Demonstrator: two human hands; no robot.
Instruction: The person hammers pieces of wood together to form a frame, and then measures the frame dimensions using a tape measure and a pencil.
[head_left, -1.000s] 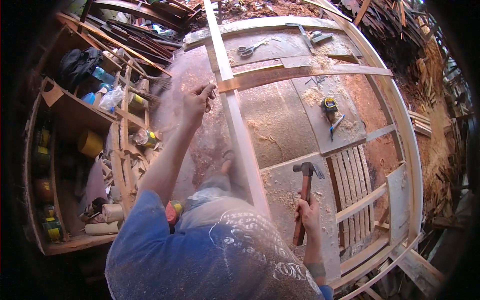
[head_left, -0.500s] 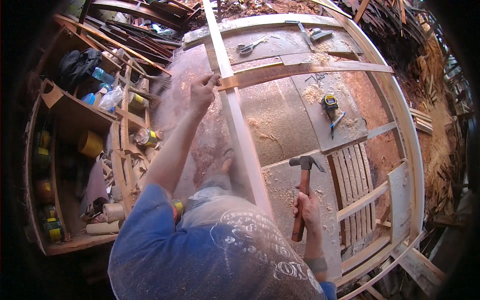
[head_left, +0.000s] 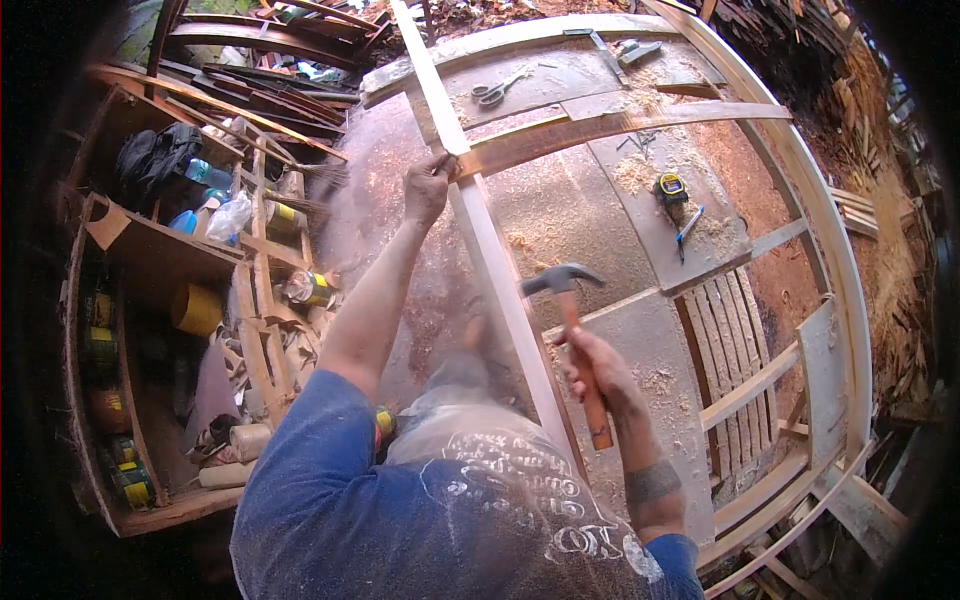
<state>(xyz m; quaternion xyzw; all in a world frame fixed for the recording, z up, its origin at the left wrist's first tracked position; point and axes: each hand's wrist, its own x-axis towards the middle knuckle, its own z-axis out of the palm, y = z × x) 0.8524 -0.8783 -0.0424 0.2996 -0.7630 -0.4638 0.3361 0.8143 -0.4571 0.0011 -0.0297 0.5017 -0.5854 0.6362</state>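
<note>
My right hand (head_left: 605,375) is wrapped round the wooden handle of a claw hammer (head_left: 567,280). Its dark head is close to the right side of a long pale wooden beam (head_left: 505,300), which runs from the far edge toward my body. At the left end of a curved wooden slat (head_left: 560,140) is my left hand (head_left: 428,188), its fingers pinched together where the slat lies across the beam. Anything small between those fingertips is too hard to see. From there the slat reaches right to a curved wooden frame (head_left: 840,270).
On the dusty worktop (head_left: 630,345) lie scissors (head_left: 500,90), a tape measure (head_left: 671,187), a pen (head_left: 690,233), several nails (head_left: 640,143), a square (head_left: 595,55) and wood shavings. A wooden shelf unit (head_left: 170,255) with cans and a backpack (head_left: 158,155) stands at left.
The hammer has moved left and farther away, toward the beam, in my right hand. My left hand stays at the slat's end. The whole view has shifted slightly.
</note>
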